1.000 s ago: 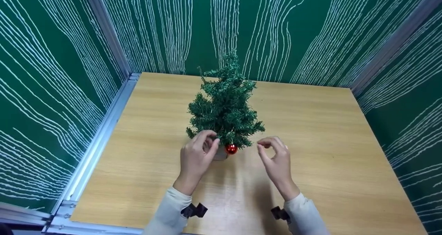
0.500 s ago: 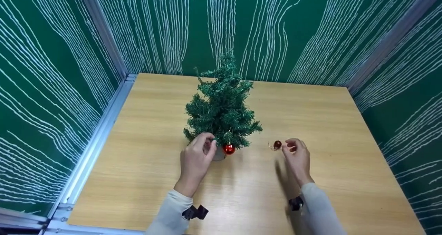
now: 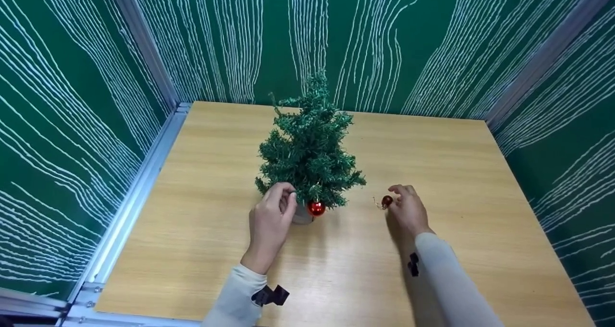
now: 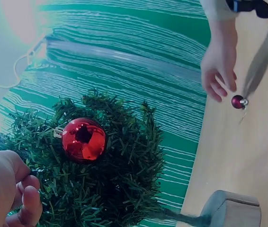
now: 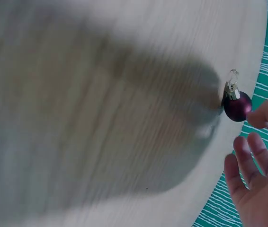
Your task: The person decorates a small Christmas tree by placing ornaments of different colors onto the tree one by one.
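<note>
Item: one small green tree, the landmark, upright on its grey base on the wooden table.

Item: one shiny red bauble, hanging from the tree's lower front.

Item: one dark red bauble, lying on the table to the right of the tree, apart from its branches.

Item: left hand, at the tree's lower left front; fingers curled in, thumb and forefinger apparently pinching a sprig tip.

Item: right hand, beyond the dark bauble from the tree; fingers loosely spread, gripping nothing, one tip meeting the ball.

Handling note, by judgement: for a pick-up, bring thumb and forefinger to opposite sides before lifting; the smooth ball could roll if nudged from one side. Leaving the loop free would help. A light left-hand hold should suffice, as a tug could tip the tree.

Views compared: the right wrist alone shows clearly the bauble's metal cap and the fingertip contact. The left wrist adds the thin trunk entering the base. The head view gives the whole layout.
</note>
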A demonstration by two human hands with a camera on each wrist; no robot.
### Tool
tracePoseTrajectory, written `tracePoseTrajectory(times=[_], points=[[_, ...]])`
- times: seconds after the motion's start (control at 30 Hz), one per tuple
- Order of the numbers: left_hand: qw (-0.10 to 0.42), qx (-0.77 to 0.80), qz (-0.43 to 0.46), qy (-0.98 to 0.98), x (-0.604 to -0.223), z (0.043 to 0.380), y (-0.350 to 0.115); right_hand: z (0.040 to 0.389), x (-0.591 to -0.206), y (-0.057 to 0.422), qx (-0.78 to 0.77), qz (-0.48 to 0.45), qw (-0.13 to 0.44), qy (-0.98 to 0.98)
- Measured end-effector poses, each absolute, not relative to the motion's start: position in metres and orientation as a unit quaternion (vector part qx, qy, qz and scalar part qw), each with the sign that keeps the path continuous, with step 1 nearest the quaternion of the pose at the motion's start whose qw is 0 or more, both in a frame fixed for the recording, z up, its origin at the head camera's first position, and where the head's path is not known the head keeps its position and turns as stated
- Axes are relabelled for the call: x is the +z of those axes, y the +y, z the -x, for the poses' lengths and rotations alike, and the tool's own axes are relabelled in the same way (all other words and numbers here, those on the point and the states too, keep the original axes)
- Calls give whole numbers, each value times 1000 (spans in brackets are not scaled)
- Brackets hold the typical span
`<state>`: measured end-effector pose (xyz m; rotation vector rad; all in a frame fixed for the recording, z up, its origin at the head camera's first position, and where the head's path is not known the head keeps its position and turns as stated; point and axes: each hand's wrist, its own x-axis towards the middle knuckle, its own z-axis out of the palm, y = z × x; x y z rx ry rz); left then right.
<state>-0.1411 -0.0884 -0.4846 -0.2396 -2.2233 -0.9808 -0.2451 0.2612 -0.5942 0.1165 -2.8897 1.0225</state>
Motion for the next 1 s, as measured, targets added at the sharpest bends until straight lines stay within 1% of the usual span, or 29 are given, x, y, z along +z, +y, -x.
tracePoseTrajectory(times=[0.27,0.57,1.0], points=[[342,-373,85,-858,-482,142,-92,250,-603,262,310,-59,6,-949],[341,-374,82,-859,-482,145,-95,243,-614,265,341,-27,33,-939],[339,-381,82,-856,-483,146,-97,224,-619,255,392,20,27,-919]])
